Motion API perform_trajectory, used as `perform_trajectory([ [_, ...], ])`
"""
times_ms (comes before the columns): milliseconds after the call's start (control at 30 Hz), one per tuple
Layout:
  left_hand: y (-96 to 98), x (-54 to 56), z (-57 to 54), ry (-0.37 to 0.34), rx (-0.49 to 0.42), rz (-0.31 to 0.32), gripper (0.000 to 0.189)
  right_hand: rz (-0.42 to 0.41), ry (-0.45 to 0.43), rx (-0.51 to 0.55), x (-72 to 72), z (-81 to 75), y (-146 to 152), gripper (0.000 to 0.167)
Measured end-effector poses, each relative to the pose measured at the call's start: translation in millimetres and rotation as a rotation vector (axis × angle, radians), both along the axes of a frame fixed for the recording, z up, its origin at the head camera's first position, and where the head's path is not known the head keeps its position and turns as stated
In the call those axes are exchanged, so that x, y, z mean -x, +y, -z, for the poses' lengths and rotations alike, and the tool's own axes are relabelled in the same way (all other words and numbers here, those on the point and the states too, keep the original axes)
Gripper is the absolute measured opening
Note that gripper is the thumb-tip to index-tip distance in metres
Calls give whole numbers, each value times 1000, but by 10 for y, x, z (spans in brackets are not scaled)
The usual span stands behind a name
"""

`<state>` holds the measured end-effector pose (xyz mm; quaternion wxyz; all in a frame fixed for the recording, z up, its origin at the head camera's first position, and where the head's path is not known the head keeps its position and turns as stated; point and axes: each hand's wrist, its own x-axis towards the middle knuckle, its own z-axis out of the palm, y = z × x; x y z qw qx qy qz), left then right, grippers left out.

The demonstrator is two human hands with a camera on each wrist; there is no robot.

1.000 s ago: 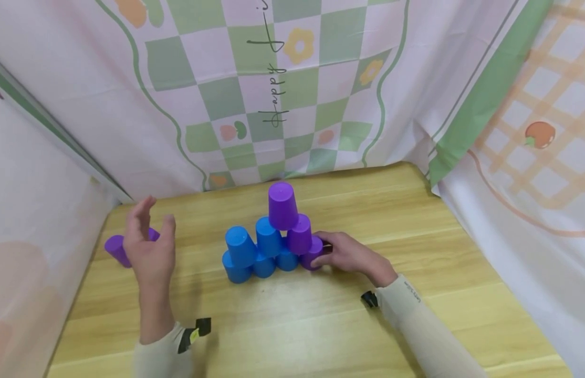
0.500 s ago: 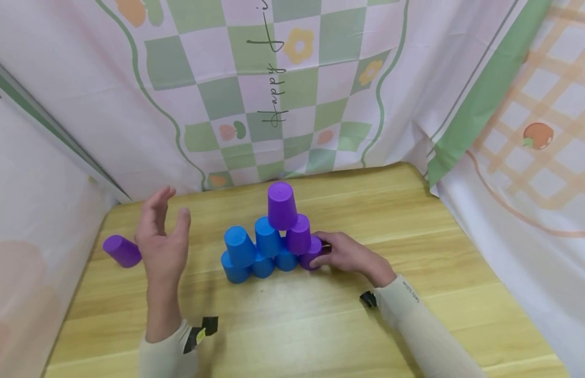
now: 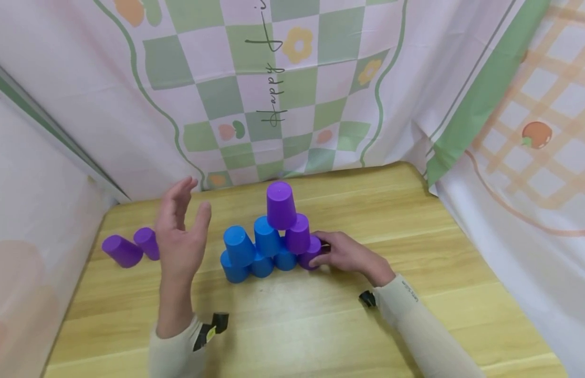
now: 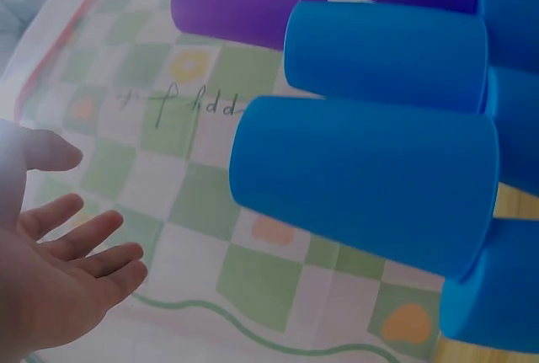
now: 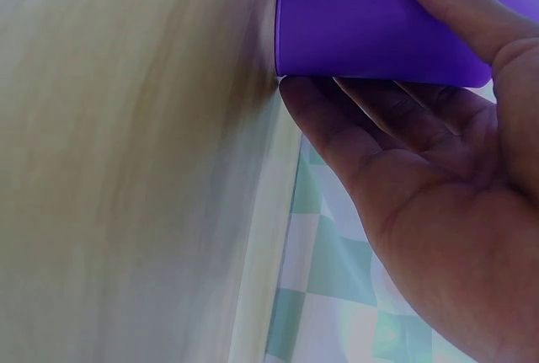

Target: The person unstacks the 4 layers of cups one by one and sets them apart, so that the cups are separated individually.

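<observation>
In the head view, inverted plastic cups form a stepped stack. Its bottom row has three blue cups [image 3: 234, 269] and a purple cup [image 3: 308, 254] at the right end. Above stand two blue cups [image 3: 238, 245] and another purple cup [image 3: 298, 234]. A single purple cup [image 3: 280, 206] tops the right side, bridging a blue and a purple one. My right hand [image 3: 347, 254] grips the bottom purple cup, thumb [image 5: 459, 5] on one side and fingers on the other. My left hand [image 3: 183, 239] hovers left of the stack, fingers spread, holding nothing.
Two more purple cups [image 3: 123, 251] stand at the left of the wooden table [image 3: 292, 336], one partly behind the left hand. A checked cloth [image 3: 254, 94] hangs along the back edge, with more cloth at both sides.
My left hand has moved right toward the stack, uncovering the second purple cup at the left. The right hand and the stack have stayed in place.
</observation>
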<state>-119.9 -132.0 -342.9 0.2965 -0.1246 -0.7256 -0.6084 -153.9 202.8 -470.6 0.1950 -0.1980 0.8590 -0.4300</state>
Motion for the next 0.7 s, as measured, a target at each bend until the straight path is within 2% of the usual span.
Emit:
perform_trajectory([
  [233,192,12,15,-63,120,88,64,-1,7,-4,7,9,0,46],
  [367,328,38,54,-75,176,131,75,-9,10,1,10,6,-1,46],
  [500,463,85,79,-89,205,179,80,-8,13,-2,6,0,-2,47],
  [700,604,136,83,-132,196,235,80,4,9,-9,-4,-4,-4,48],
])
